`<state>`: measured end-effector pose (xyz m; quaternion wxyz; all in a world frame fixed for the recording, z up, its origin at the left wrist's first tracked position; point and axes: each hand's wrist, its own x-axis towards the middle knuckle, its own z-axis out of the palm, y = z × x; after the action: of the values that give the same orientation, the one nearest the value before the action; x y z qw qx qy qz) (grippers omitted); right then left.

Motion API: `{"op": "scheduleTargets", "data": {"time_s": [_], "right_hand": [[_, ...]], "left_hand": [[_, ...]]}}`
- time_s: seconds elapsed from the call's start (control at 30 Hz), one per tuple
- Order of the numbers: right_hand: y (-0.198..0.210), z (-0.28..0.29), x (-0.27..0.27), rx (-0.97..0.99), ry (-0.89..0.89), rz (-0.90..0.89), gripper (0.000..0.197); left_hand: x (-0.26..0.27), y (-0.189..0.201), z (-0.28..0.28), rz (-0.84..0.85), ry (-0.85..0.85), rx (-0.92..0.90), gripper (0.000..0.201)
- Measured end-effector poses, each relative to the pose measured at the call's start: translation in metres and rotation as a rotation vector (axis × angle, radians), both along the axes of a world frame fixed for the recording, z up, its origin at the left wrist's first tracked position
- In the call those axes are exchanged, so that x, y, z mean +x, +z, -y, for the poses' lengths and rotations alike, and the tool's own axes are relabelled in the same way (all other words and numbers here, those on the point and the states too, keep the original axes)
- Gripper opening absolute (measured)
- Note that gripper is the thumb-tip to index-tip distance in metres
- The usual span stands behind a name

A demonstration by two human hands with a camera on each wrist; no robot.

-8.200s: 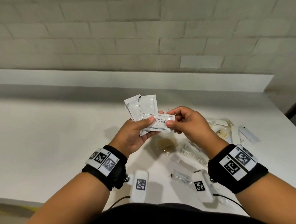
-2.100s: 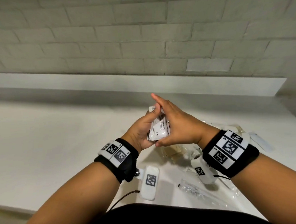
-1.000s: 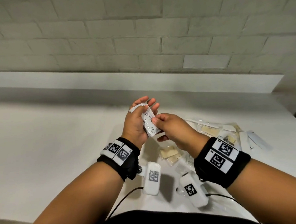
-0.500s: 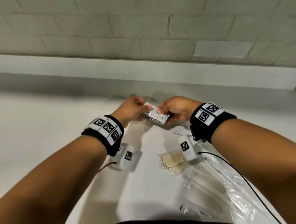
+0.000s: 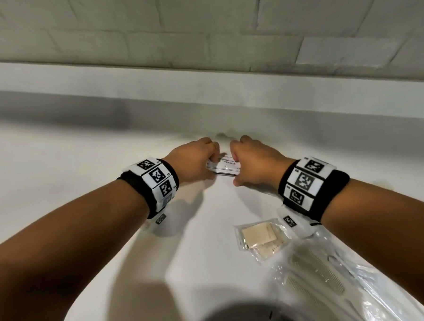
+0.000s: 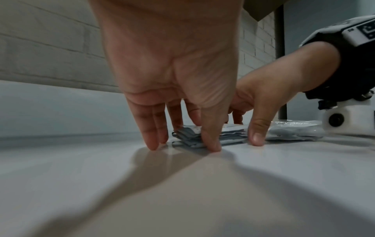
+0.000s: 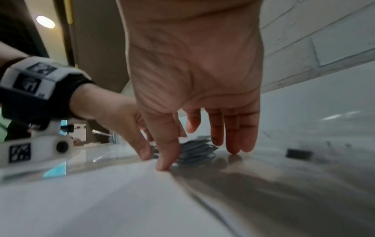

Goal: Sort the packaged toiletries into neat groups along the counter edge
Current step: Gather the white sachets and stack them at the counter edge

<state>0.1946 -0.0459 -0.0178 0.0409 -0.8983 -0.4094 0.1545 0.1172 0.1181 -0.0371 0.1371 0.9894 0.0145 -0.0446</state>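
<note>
Now sachet stack (image 5: pixel 223 167) flat on counter (image 5: pixel 83 152), fingers (image 6: pixel 151 136) flanking both ends

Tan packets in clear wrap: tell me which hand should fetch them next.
Right. The right hand is on the side of the tan packets, which lie below its wrist; the left hand would cross over.
</note>
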Motion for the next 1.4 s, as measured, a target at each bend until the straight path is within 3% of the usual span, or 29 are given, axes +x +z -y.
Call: {"op": "scheduleTargets", "data": {"time_s": [0.17,0.3,0.4,0.47,0.77,1.13,1.27,1.4], "right_hand": [[-0.007,-0.007,0.024,0.040,-0.011,0.143,0.038],[-0.005,-0.019,0.058,-0.013,-0.088,0.145,0.051],[-0.002,-0.027,0.086,-0.037,-0.147,0.106,0.047],[-0.001,-0.032,0.102,-0.018,-0.175,0.103,0.041],[-0.001,-0.048,0.152,0.117,-0.181,0.063,0.056],[-0.001,-0.052,0.164,0.122,-0.171,0.017,0.063],[0.017,-0.040,0.155,0.053,-0.075,0.025,0.056],[0.045,-0.011,0.147,-0.043,-0.050,0.036,0.048]], "left_hand": [[0.025,0.001,-0.010,0.065,-0.001,0.021,0.041],[0.061,0.007,-0.017,0.074,0.090,0.069,0.037],[0.091,0.010,-0.023,0.044,0.129,0.088,0.036],[0.109,0.009,-0.029,0.066,0.145,0.049,0.034],[0.157,-0.003,-0.048,0.143,0.143,-0.036,0.028],[0.167,-0.006,-0.058,0.145,0.161,-0.080,0.034],[0.151,-0.004,-0.048,0.238,0.172,-0.075,0.045],[0.121,0.010,-0.015,0.243,0.086,-0.107,0.034]]}}
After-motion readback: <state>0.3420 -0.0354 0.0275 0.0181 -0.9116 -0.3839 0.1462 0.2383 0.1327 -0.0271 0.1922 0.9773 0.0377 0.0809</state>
